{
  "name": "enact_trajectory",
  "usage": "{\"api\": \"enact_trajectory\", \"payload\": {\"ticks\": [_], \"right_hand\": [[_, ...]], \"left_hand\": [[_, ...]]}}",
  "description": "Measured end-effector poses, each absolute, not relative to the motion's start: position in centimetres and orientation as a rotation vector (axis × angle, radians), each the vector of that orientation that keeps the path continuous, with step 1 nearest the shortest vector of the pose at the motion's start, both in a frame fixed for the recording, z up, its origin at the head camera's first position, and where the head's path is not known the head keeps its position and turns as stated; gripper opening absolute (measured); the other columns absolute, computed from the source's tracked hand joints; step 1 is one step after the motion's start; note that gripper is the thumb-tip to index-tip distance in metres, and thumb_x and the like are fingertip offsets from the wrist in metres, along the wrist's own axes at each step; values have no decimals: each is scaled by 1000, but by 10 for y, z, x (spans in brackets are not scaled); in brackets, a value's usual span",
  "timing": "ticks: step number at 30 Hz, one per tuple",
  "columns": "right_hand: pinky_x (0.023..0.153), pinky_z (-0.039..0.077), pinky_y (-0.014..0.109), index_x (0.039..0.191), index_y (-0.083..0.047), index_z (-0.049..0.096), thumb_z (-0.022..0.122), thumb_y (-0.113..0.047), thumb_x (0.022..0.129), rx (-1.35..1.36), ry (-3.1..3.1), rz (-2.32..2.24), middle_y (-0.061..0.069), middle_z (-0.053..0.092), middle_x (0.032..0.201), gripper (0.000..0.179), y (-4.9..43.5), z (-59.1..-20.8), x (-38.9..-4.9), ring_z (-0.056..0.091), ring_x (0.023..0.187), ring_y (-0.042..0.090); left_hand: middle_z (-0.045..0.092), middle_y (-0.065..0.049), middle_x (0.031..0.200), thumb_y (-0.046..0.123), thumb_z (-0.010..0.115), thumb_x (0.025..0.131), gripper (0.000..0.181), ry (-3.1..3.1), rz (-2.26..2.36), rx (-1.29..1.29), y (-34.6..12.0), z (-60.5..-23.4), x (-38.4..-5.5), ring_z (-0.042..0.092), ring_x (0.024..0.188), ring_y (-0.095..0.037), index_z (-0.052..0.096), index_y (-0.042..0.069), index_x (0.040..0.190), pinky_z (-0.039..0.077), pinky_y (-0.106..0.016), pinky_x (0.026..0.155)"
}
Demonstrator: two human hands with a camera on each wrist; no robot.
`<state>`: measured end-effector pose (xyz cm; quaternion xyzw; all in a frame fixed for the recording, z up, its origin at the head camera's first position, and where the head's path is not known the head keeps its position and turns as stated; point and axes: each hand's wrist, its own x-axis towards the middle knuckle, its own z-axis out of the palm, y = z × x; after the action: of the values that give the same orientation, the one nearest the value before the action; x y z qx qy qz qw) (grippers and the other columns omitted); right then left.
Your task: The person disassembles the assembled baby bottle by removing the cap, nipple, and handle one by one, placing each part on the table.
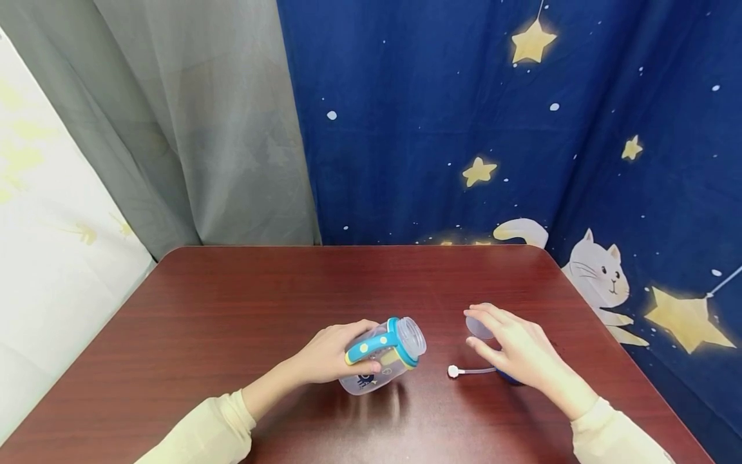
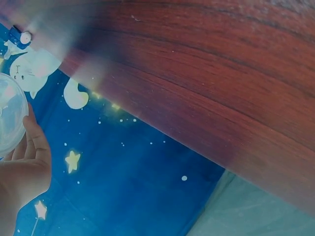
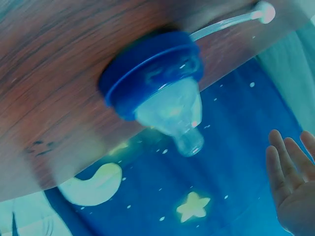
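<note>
My left hand [image 1: 339,351] grips a clear baby bottle [image 1: 377,383] with turquoise handles, fingers over it and thumb along its near side. The bottle is tilted, its uncapped mouth facing right; in the left wrist view the clear bottle [image 2: 11,115] shows at the left edge. My right hand [image 1: 516,341] hovers palm down with fingers extended. Under it sits a dark blue collar with a teat [image 3: 152,73], mostly hidden in the head view. A straw [image 1: 478,371] with a white ball end runs left from the collar. A clear round cap [image 1: 480,327] lies by the right fingertips.
The dark red wooden table [image 1: 278,283] has rounded far corners. Behind it hang a grey curtain [image 1: 232,129] and a blue curtain [image 1: 417,129] with stars and a white cat. A pale curtain [image 1: 52,225] is at the left.
</note>
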<state>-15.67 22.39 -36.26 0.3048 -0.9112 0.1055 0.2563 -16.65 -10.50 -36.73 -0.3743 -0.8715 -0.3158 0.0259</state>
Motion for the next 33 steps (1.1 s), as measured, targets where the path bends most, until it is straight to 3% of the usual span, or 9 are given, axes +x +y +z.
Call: {"api": "enact_trajectory", "payload": {"ticks": [15, 20, 25, 33], "right_hand": [[70, 47, 28, 121, -25, 50, 62, -46, 78, 967, -2652, 624, -8, 55, 112, 49, 178, -373, -139, 53, 92, 1], [68, 47, 27, 120, -27, 49, 59, -48, 79, 995, -2622, 667, -13, 54, 110, 48, 172, -376, -138, 55, 88, 3], [63, 46, 24, 119, -27, 49, 60, -45, 80, 999, -2593, 787, -15, 54, 104, 45, 169, -379, -138, 56, 80, 4], [66, 47, 25, 120, -27, 48, 59, -42, 82, 983, -2596, 955, -15, 56, 98, 42, 163, -379, -137, 55, 80, 2]], "left_hand": [[56, 17, 87, 51, 64, 73, 52, -2674, -955, -1168, -105, -367, -167, 52, 76, 0, 51, 24, 115, 44, -24, 62], [57, 16, 89, 51, 64, 73, 52, -2666, -961, -1172, -105, -367, -167, 52, 76, -1, 51, 24, 115, 44, -24, 62], [57, 15, 89, 51, 64, 73, 53, -2655, -982, -1181, -105, -368, -167, 53, 76, -1, 51, 23, 116, 44, -24, 62], [57, 16, 88, 51, 64, 73, 53, -2640, -963, -1186, -104, -367, -167, 53, 76, 0, 51, 23, 116, 44, -24, 62]]}}
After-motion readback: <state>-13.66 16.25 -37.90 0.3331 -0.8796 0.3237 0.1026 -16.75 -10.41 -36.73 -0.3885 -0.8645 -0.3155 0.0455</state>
